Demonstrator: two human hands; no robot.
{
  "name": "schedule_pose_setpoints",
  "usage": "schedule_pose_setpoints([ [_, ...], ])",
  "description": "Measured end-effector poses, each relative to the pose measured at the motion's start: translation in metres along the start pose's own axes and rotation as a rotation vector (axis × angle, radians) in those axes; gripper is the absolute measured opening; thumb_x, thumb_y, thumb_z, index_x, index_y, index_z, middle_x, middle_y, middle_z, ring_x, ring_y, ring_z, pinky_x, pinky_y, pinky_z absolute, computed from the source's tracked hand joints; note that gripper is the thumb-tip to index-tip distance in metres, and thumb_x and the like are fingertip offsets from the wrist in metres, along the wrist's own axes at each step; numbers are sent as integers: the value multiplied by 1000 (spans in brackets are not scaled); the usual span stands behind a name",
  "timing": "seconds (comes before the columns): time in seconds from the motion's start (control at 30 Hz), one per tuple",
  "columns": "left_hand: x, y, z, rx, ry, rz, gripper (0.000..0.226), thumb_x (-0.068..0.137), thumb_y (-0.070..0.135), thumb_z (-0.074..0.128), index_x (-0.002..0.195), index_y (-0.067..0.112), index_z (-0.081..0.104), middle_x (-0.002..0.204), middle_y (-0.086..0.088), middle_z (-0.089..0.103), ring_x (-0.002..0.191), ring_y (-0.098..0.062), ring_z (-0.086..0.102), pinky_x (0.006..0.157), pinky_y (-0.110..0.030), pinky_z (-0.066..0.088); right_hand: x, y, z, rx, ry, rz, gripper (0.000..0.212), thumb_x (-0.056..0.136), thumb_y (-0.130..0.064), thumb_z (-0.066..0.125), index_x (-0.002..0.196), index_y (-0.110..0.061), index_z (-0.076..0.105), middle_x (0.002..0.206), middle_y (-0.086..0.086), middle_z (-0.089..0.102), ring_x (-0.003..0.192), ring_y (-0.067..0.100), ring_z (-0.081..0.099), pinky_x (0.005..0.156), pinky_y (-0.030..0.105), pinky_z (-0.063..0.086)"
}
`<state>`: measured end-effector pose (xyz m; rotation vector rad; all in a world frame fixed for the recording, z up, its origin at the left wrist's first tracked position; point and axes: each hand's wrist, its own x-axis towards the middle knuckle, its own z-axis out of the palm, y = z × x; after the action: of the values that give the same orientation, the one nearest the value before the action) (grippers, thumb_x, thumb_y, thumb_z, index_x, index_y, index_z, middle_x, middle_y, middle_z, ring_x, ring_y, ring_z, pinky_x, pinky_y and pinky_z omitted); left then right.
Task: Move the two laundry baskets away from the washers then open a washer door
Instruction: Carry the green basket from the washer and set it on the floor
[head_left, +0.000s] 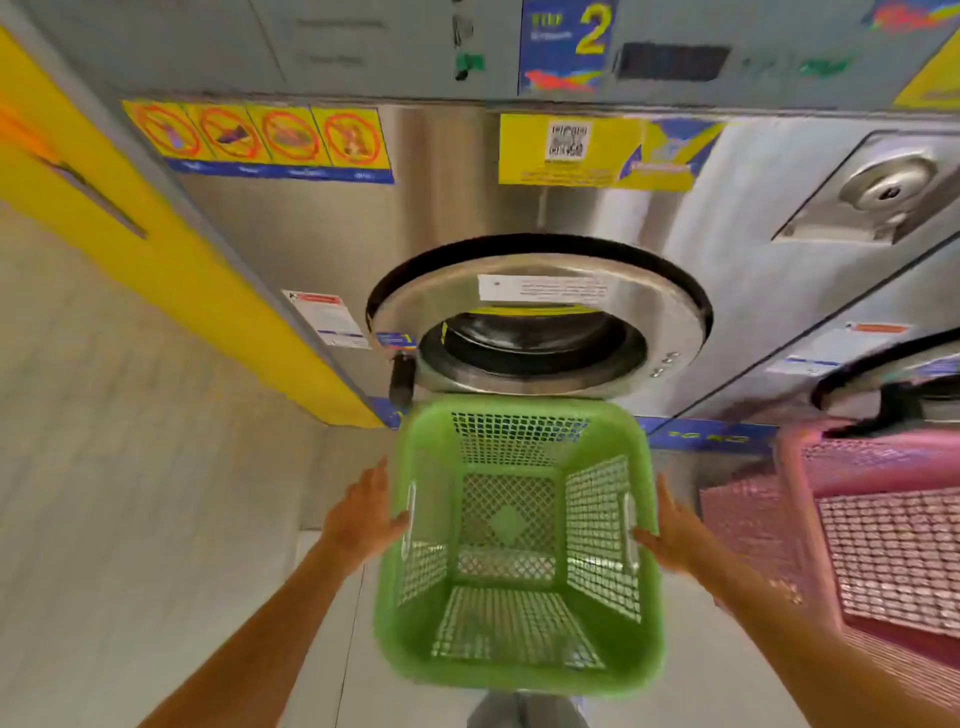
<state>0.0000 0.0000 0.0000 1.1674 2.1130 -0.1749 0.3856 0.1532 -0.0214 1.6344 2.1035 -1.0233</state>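
- There are two washers to see. The big steel washer (519, 218) with the number 2 above it has one round washer door (537, 332), and the door is shut. A second washer (883, 374) peeks in to the right of the first one.
- There are two laundry baskets. The pink basket (883, 530) sits to the right of the washer door, just in front of the second washer.
- The green basket (519, 545) is right below the washer door, very close to it. It is empty, so I think it is light. It is made of plastic with lots of little holes, so it should be stiff but a bit bendy. The two side rims look like the best places to hold it.
- The left hand (363, 514) is pressed on the left rim of the green basket, fingers mostly open and flat.
- The right hand (670, 530) holds the right rim the same way. So two hands squeeze the one basket between them.
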Motion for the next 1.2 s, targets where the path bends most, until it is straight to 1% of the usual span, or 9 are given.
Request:
schedule_pose_setpoints([
  [0.07,17,-1,19,-46,42,-61,92,96,42,56,159,11,-4,156,-18,28,133,-40,44,104,-49,42,16,7,16,46,38,40,95,91,-15,70,158,6,7,162,26,20,147,40,32,119,39,27],
  [0.2,34,-3,65,-212,158,-46,92,95,28,60,159,15,-5,143,-21,42,114,-43,59,86,-51,52,33,11,46,152,167,167,89,91,-8,65,158,1,8,144,32,43,128,49,51,103,52,43],
  [0.33,40,-9,87,-311,318,-31,84,98,20,55,160,20,-1,130,-21,52,96,-41,65,74,-50,55,32,13,62,61,289,195,78,99,-21,51,159,-15,1,128,30,57,101,51,65,76,50,48],
  [0.43,37,-8,89,-322,332,-37,80,99,22,53,159,22,1,124,-22,55,92,-40,64,72,-50,56,28,13,65,29,295,201,75,103,-27,45,160,-18,-2,133,29,56,98,51,66,73,49,48],
  [0.53,17,-7,82,-311,342,-52,77,100,30,51,158,28,1,114,-19,57,86,-38,64,65,-45,52,12,11,56,18,297,173,75,103,-28,44,160,-19,-3,128,30,58,94,49,67,67,44,43],
  [0.73,-76,3,52,-345,341,-144,71,100,37,48,158,27,7,125,-23,57,100,-45,62,77,-50,52,-61,-13,8,-29,304,122,64,105,-42,33,157,-28,-2,116,28,63,88,48,68,73,58,55],
  [0.9,-181,3,51,-471,443,-172,72,99,28,53,159,19,13,144,-23,48,122,-46,53,98,-52,45,-117,-26,-18,-56,291,-2,63,104,-44,33,157,-27,3,120,29,62,94,49,67,72,53,52],
  [1.0,-249,2,55,-581,524,-251,72,98,27,55,158,23,14,139,-17,55,119,-39,58,100,-53,48,-140,-34,-26,-53,292,-166,66,104,-42,37,158,-20,6,125,29,61,94,49,66,67,48,47],
  [1.2,-382,7,89,-734,762,-396,70,93,28,63,152,20,27,132,-11,63,108,-32,66,96,-49,53,-175,-64,-35,-86,231,-486,64,105,-38,42,158,-15,15,140,25,53,110,47,61,80,51,51],
])
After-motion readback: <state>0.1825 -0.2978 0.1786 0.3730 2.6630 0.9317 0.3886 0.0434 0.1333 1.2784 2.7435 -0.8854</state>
